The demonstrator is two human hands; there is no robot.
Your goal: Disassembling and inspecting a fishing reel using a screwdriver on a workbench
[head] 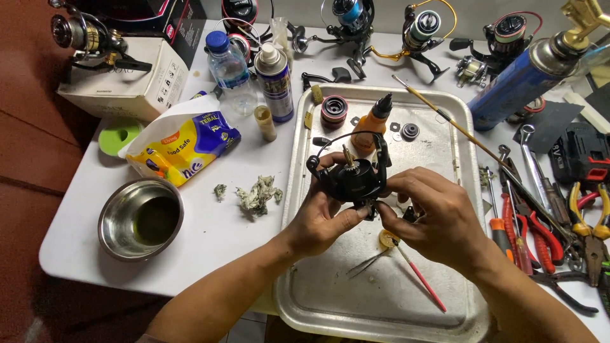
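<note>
Over a metal tray [445, 127] I hold a black fishing reel body [353, 177] with its wire bail arm up and a brass shaft sticking out. My left hand [321, 216] grips it from below and the left side. My right hand [432, 213] pinches its lower right part with thumb and fingers. On the tray lie an orange squeeze bottle [372, 127], a red-and-black spool [333, 111], small washers [406, 131], tweezers [368, 262] and a thin pink-handled brush [422, 279].
A steel bowl [141, 219], a yellow-and-blue bag [184, 146], crumpled tissue [257, 194], a water bottle [227, 67] and a spray can [276, 81] sit on the left. Pliers and wrenches [546, 216] lie on the right. Several reels [422, 28] and a blue gas canister [518, 82] line the back.
</note>
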